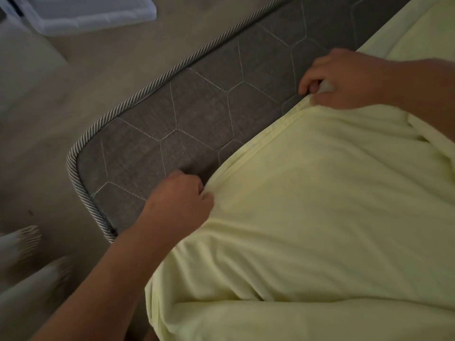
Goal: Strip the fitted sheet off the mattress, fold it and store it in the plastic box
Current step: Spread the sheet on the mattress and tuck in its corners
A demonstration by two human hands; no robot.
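From the head camera, the pale yellow fitted sheet (320,205) lies bunched over the near and right part of the grey quilted mattress (184,119). Its gathered hem runs diagonally across the top, and the mattress's rounded left corner and far edge are bare. The left hand (182,200) is curled round the hem near that bare corner, fingers tucked into the fabric. The right hand (344,80) pinches the same hem further along, toward the far edge. I'd say the stripping step is under way: one corner is off, while the rest of the sheet covers the mattress out to the right of the frame. The next move likely calls for drawing the hem across toward the covered corners and freeing the elastic there, which could snag on the corded rim. The plastic box (81,13) sits on the carpet (73,82), well apart from the mattress's far edge.
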